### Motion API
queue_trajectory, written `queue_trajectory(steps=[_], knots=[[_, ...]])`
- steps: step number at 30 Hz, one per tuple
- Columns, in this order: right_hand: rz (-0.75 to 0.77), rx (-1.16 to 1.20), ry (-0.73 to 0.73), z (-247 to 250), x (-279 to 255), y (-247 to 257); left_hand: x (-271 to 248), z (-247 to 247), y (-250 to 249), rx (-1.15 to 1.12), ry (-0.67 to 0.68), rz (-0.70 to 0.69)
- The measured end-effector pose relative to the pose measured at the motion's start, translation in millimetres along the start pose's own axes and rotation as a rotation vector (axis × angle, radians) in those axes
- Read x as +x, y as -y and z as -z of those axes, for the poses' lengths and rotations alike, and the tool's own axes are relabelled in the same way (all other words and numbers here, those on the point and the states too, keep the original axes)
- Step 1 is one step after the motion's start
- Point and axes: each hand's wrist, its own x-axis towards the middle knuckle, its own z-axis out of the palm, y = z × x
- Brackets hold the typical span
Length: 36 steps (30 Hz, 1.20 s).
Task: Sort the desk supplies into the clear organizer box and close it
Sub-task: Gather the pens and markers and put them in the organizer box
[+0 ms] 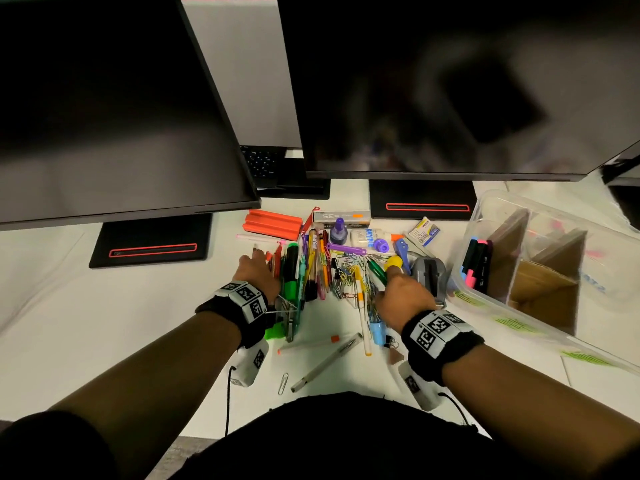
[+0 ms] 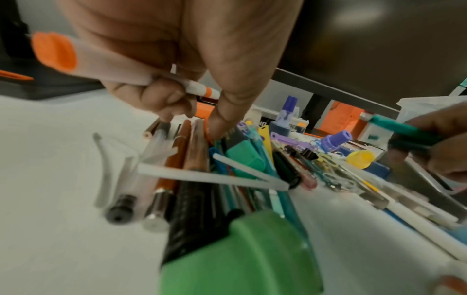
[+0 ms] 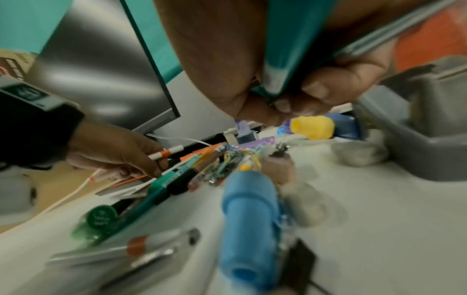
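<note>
In each hand [image 1: 255, 271], one pen [image 2: 106, 65].

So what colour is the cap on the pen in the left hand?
Orange cap, clearest in the left wrist view.

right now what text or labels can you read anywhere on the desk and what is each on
"SE": on the grey box behind the pile; its smaller print is blurred.
"DAYTO", partly hidden: blue letters on the white glue bottle.
Small white-and-blue packet: print too small to read.
Green labels on the organizer box: blurred.
Square coded markers on the wristbands: patterns, not words.
Green round cap: embossed marks, unreadable.
</note>
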Motion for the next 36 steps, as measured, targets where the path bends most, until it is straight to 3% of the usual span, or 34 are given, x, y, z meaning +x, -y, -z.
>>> queue_trajectory(steps=[7, 10, 16, 25, 36], knots=[[0.237, -0.141, 0.226, -15.4, -8.8, 23.1, 7.0, -3.1, 7.1, -0.031, -0.012, 0.040], [0.243, -0.246, 0.261, -20.6, -7.1, 19.2, 9.7, -1.9, 5.6, -0.040, -0.008, 0.036], [0.176, -0.254, 0.196, -17.5, 5.8, 13.7, 13.5, -2.7, 8.3, 0.041, 0.021, 0.023], [0.047, 0.027, 0.132, -4.0, 15.1, 25.4, 10.1, -10.5, 2.0, 0.138, 0.059, -0.026], [-0.021, 0.452, 0.239, -3.7, 34.0, 64.9, 8.9, -4.3, 4.2, -0.207, 0.124, -0.081]])
